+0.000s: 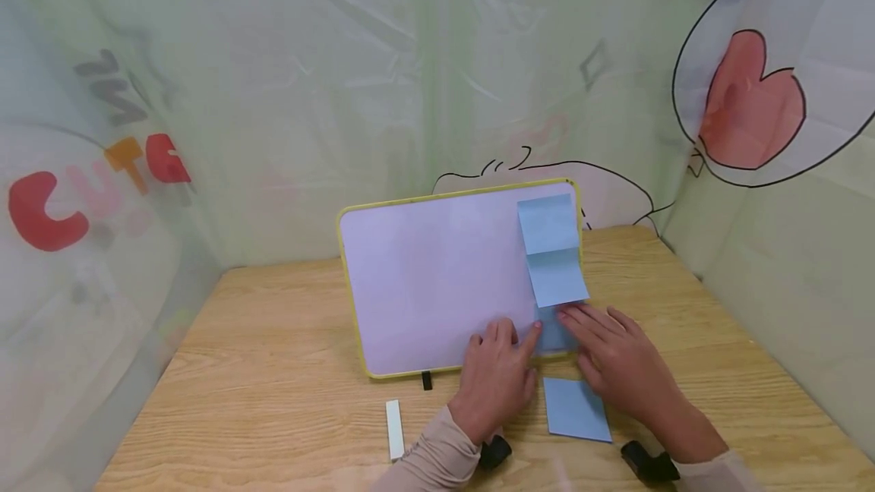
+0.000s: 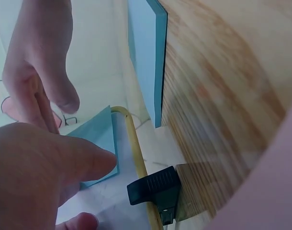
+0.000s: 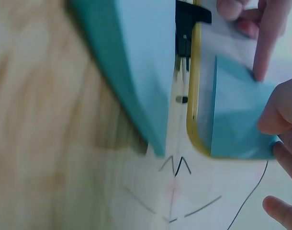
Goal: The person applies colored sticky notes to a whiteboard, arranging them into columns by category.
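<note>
On the whiteboard (image 1: 424, 287): lowest blue note (image 1: 552, 335), under one straight finger of my left hand (image 1: 495, 370) and several of my right hand (image 1: 618, 351), grip clasping nothing, seemingly to flatten it.

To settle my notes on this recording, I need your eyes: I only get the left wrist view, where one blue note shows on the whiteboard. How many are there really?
Observer: The head view shows three blue notes, one below another down the right side of the whiteboard.
Operator: Does anything lie on the table to the left of the left hand?
Observer: Yes, the head view shows a narrow pale strip there, near the sleeve.
Operator: My view hides the fingertips of the right hand. Where are they?
Observer: In the head view they are over the upper part of the lowest note.
</note>
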`<state>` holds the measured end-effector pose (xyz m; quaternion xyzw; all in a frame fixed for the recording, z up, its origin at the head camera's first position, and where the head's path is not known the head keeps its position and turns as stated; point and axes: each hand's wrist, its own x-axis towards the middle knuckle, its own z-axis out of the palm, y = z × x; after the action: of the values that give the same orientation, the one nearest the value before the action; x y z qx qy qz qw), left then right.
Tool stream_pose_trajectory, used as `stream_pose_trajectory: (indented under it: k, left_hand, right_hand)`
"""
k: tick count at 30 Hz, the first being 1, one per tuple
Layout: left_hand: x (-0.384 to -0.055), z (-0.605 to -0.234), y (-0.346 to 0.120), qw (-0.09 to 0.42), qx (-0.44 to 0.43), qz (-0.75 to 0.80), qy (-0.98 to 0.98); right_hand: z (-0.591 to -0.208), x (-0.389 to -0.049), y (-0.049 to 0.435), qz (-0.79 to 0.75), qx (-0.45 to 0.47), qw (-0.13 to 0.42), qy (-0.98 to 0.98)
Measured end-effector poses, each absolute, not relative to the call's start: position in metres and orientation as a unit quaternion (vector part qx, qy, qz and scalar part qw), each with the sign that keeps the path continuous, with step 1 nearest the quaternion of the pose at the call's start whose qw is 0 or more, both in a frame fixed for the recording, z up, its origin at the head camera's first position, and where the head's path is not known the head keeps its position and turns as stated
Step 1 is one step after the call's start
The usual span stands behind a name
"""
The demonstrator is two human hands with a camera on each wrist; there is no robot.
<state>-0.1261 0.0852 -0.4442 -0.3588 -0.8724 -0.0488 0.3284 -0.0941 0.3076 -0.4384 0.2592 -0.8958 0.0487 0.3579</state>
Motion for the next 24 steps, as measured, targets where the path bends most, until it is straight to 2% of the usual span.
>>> stream_pose_trajectory:
  k: [9,15,24]
  left_hand:
    - [-0.126,-0.444,0.085,0.330,-0.362,-0.046,-0.871]
    - [-0.126,-0.443,0.084,0.325,-0.361,-0.049,-0.873]
    - [-0.126,-0.444,0.083,0.319,-0.358,-0.040,-0.877]
  right_hand:
    - [-0.442,-0.090,0.322,0.082,0.236,0.386,-0.888]
    - [-0.436,-0.093,0.306,0.079,0.253,0.413,-0.872]
    - [-0.435,-0.103,0.280,0.063,0.316,0.359,-0.876]
